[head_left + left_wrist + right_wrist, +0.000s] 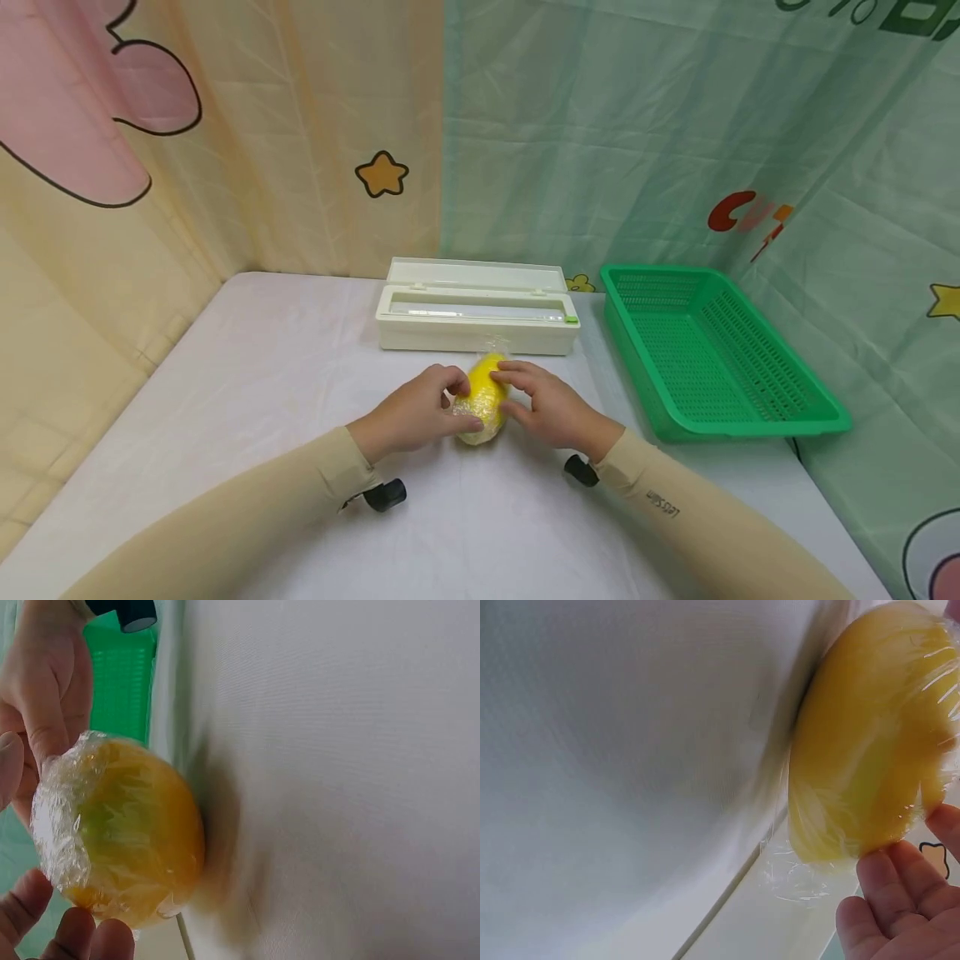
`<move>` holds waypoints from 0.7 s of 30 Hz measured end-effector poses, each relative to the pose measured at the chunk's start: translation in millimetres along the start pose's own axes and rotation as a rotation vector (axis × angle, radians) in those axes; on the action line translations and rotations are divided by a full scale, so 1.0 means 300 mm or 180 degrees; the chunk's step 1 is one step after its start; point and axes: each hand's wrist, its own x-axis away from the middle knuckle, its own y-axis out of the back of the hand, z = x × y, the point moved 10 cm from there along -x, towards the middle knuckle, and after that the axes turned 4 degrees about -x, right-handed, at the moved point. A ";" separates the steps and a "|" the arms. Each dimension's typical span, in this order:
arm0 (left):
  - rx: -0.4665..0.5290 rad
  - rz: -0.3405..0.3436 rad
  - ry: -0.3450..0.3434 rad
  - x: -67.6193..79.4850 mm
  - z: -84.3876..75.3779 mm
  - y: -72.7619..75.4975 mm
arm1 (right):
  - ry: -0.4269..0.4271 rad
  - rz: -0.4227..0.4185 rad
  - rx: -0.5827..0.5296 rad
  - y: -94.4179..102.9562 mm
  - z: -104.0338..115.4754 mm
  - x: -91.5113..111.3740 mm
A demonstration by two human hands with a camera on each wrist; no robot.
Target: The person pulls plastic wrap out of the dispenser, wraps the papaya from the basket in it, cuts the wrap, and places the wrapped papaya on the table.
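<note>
A yellow oval fruit point(486, 392), wrapped in clear cling film, sits on the white table between the two hands. Crinkled film gathers at its near end, and a loose film flap point(795, 877) sticks out at the far end. My left hand point(420, 410) holds the fruit's left side, fingers curled and thumb at its near end. On the opposite side, my right hand point(551, 406) rests bent fingers and thumb against the fruit. In the right wrist view the fingertips point(881, 874) touch the film-covered surface. The fruit's exact kind is unclear under the film.
Just beyond the fruit stands a white cling film dispenser point(480, 337) with its lid raised and a film roll inside. A green plastic basket point(648, 392) is at the right of the table. Printed curtains point(300, 167) surround the table at the back and sides.
</note>
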 end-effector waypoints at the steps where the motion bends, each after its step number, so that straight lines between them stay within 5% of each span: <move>1: -0.0120 -0.0050 -0.0033 0.004 -0.009 -0.001 | -0.0007 -0.0003 0.0023 0.001 0.001 0.000; 12: -0.0732 -0.0347 -0.0140 0.030 -0.045 0.007 | -0.0079 -0.0198 0.0455 0.031 -0.001 -0.003; 21: -0.1103 -0.0374 -0.0238 0.013 -0.047 0.018 | -0.0150 -0.0036 0.0714 0.042 0.016 0.007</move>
